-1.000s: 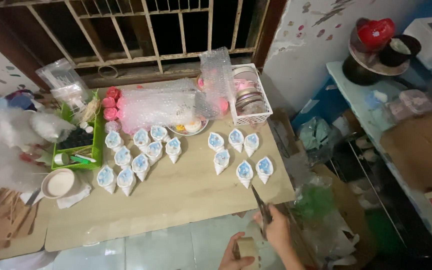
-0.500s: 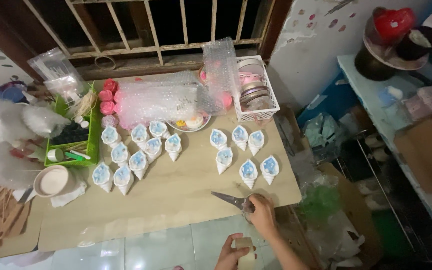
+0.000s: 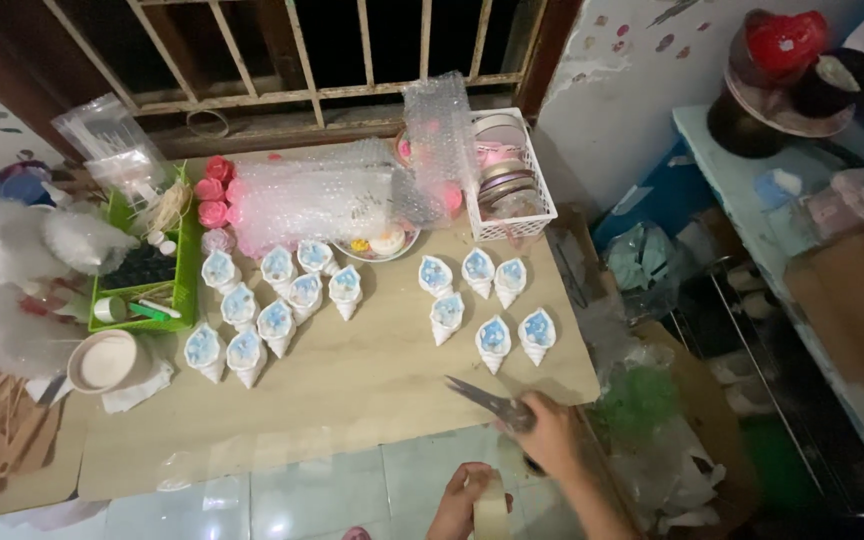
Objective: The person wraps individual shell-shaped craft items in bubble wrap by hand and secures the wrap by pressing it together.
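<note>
Pale wooden table (image 3: 352, 400) under a barred window, crowded along its far side with bubble wrap (image 3: 322, 195), a white wire basket (image 3: 527, 215) of ribbon spools and a green tray (image 3: 184, 290). Across the table's middle, two clusters of small white cones (image 3: 277, 325) with blue centres. At the table's left end, a white cup (image 3: 104, 360).

Right at the table's near edge, towards its right end: scissors (image 3: 487, 398), gripped by the right hand (image 3: 552, 435). Fingers closed around the handles, wrist coming in from off the table's near right corner, blades over the tabletop and pointing left and away. Hard to tell whether the blades are parted or shut.

Just off the table's near edge, over the tiled floor: left hand (image 3: 462, 500), fingers curled round a pale roll of tape (image 3: 492, 505), seemingly held upright. Free end of the tape not visible.

Judging by tool and roll held so near each other, probably a cutting step. To do it well:

- Keep the roll steady and close to the table's near edge.
- Draw the strip taut before closing the blades.
- Cut square across, near the blades' pivot, not at the tips.
- Keep the points clear of the left fingers and of the cones on the table.
- Hold the right wrist low and loose rather than cocked.
</note>
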